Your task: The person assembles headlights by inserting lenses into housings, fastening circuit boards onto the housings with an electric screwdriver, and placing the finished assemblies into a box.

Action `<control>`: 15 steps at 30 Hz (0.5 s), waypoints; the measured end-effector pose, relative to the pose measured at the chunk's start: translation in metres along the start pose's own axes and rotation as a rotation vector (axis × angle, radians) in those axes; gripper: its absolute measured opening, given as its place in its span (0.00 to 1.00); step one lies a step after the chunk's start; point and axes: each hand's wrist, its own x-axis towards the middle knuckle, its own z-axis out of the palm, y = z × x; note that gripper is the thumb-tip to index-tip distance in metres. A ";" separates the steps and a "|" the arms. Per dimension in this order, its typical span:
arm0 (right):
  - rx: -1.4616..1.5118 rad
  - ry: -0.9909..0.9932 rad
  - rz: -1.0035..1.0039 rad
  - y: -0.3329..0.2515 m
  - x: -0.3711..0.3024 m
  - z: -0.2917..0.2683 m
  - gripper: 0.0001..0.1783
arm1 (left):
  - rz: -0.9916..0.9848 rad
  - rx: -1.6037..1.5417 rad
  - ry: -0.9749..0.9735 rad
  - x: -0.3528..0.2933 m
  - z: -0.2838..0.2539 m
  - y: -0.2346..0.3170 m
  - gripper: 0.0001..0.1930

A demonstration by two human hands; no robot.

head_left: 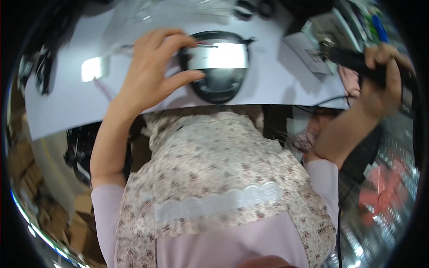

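Observation:
A rounded black housing [216, 87] lies on the white table, with a shiny silver rectangular block [223, 55] across its middle. Short red and dark wires [206, 43] run along the block's upper left. My left hand [154, 67] reaches over the housing's left edge, thumb and forefinger spread apart; whether the fingertips touch it is unclear. Off to the right, my right hand [384, 73] is wrapped round a black elongated hand tool [346, 58], raised near the table's right end. The tool's tip is blurred, so its exact kind does not show.
A silver block with wires [94, 69] lies left of my left hand. Dark parts [44, 71] sit at the table's left end. Clear plastic wrapping [174, 13] lies at the back. A white box [308, 51] stands at right, a black cable [330, 99] below it. A pink fan [382, 194] is lower right.

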 end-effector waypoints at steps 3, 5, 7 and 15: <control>0.076 0.208 0.140 -0.003 0.003 -0.011 0.12 | 0.009 0.009 0.021 -0.002 0.005 -0.005 0.29; 0.189 0.197 0.253 -0.007 0.002 -0.004 0.12 | -0.009 0.030 0.041 -0.009 0.007 -0.006 0.30; 0.267 0.222 0.255 -0.008 0.003 0.013 0.13 | -0.003 0.036 0.049 -0.010 0.011 -0.006 0.32; 0.729 -0.076 0.280 0.020 0.038 0.095 0.19 | -0.032 0.037 0.031 -0.008 0.018 -0.007 0.32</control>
